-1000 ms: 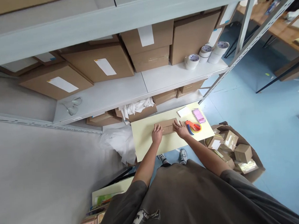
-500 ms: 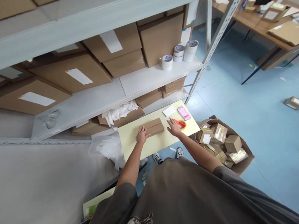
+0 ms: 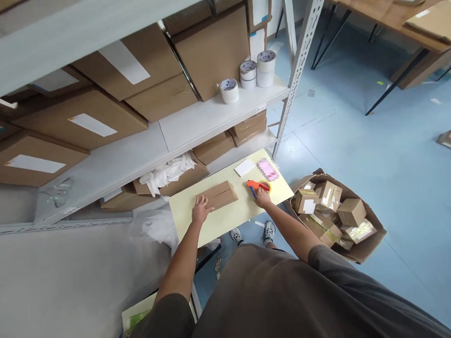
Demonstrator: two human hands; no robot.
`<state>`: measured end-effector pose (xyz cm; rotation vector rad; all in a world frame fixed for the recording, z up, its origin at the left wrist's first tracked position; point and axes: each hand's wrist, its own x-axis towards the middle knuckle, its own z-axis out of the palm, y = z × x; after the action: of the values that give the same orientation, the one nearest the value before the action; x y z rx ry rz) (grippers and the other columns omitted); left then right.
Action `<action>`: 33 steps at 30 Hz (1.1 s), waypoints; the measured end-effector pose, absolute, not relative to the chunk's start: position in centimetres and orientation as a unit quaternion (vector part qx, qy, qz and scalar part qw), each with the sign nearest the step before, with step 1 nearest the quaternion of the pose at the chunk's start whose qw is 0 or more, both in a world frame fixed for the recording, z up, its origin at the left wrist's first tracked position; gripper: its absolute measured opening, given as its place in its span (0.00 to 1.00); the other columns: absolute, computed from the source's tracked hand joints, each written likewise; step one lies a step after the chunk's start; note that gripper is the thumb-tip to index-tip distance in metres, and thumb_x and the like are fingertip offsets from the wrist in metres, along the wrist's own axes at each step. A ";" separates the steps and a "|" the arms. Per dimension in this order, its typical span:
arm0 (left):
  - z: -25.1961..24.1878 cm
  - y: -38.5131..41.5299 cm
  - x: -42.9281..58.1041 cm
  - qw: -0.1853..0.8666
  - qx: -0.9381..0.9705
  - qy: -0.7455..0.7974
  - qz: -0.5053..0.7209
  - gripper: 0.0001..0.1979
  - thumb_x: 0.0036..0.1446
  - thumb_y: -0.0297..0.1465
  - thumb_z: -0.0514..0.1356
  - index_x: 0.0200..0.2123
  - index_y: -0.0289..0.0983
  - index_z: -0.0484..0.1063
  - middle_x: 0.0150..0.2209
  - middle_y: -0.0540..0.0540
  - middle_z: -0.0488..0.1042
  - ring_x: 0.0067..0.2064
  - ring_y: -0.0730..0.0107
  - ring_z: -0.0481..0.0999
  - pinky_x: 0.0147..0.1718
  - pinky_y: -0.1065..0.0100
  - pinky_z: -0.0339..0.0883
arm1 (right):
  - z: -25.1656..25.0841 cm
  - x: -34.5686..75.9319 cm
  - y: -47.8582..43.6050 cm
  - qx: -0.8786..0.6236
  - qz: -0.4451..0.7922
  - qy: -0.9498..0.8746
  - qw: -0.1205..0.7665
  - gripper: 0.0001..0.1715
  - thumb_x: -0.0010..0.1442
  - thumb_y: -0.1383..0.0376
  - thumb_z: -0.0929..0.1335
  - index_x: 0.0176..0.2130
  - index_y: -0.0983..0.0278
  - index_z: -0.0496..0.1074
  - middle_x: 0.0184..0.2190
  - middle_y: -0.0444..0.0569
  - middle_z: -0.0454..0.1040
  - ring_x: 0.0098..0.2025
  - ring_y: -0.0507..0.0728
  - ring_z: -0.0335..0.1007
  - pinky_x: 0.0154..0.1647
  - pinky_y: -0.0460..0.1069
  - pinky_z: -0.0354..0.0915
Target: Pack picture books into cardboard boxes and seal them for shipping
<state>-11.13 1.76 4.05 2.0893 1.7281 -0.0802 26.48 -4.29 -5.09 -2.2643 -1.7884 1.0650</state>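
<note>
A small flat cardboard box [image 3: 220, 194] lies on a pale yellow table [image 3: 228, 217]. My left hand [image 3: 200, 209] rests with its fingers spread on the box's near left corner. My right hand [image 3: 262, 196] is closed on the handle of an orange and blue tape dispenser [image 3: 257, 186], to the right of the box. Beyond the dispenser lie a white card [image 3: 244, 167] and a pink thing [image 3: 268, 169].
A metal shelf unit [image 3: 193, 123] with big cardboard boxes and several tape rolls [image 3: 248, 76] stands behind the table. An open carton [image 3: 335, 213] of small boxes sits on the blue floor at the right. White plastic wrap [image 3: 156, 227] lies left of the table.
My right hand left the box, moved right and closed on the tape dispenser. My left hand stayed on the box. The view swung to the right.
</note>
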 end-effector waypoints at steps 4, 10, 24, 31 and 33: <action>3.6 0.5 -11.6 0.235 0.750 0.618 -0.023 0.35 0.59 0.50 0.71 0.64 0.38 0.76 0.73 0.35 0.65 0.79 0.39 0.49 0.72 0.48 0.59 | -5.8 26.1 -3.4 -0.766 0.357 -0.534 0.042 0.34 0.65 0.64 0.70 0.65 0.75 0.66 0.62 0.75 0.72 0.68 0.74 0.65 0.70 0.62 0.53; 3.2 0.2 -12.1 0.274 0.740 0.614 0.004 0.35 0.61 0.46 0.71 0.67 0.39 0.73 0.75 0.36 0.61 0.80 0.43 0.46 0.72 0.49 0.57 | -4.9 27.9 -2.9 -0.766 0.365 -0.525 0.067 0.28 0.68 0.64 0.65 0.65 0.67 0.67 0.55 0.70 0.77 0.56 0.72 0.76 0.57 0.62 0.65; 2.6 -0.7 -11.0 0.320 0.726 0.604 0.076 0.35 0.62 0.33 0.70 0.70 0.36 0.69 0.76 0.34 0.57 0.80 0.45 0.39 0.74 0.47 0.55 | 7.1 15.1 -0.6 -0.672 0.378 -0.585 0.252 0.33 0.64 0.38 0.68 0.54 0.58 0.72 0.36 0.50 0.81 0.40 0.65 0.79 0.42 0.54 0.70; 1.9 -0.7 -11.1 0.390 0.690 0.579 0.193 0.40 0.54 0.27 0.74 0.70 0.43 0.70 0.75 0.37 0.62 0.80 0.43 0.40 0.73 0.46 0.56 | 8.3 12.4 1.4 -0.599 0.424 -0.657 0.175 0.29 0.56 0.38 0.74 0.41 0.58 0.76 0.33 0.47 0.80 0.37 0.62 0.77 0.40 0.52 0.69; 1.8 -0.8 -11.1 0.401 0.679 0.580 0.204 0.39 0.55 0.27 0.74 0.69 0.43 0.71 0.75 0.36 0.62 0.81 0.44 0.40 0.73 0.45 0.55 | 8.1 13.1 1.4 -0.583 0.449 -0.654 0.175 0.29 0.56 0.38 0.74 0.40 0.59 0.75 0.32 0.46 0.78 0.36 0.61 0.75 0.40 0.52 0.69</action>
<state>-11.14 -0.79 1.75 1.7167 1.4680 0.5154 13.08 1.45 8.07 -1.6514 -1.8534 1.2709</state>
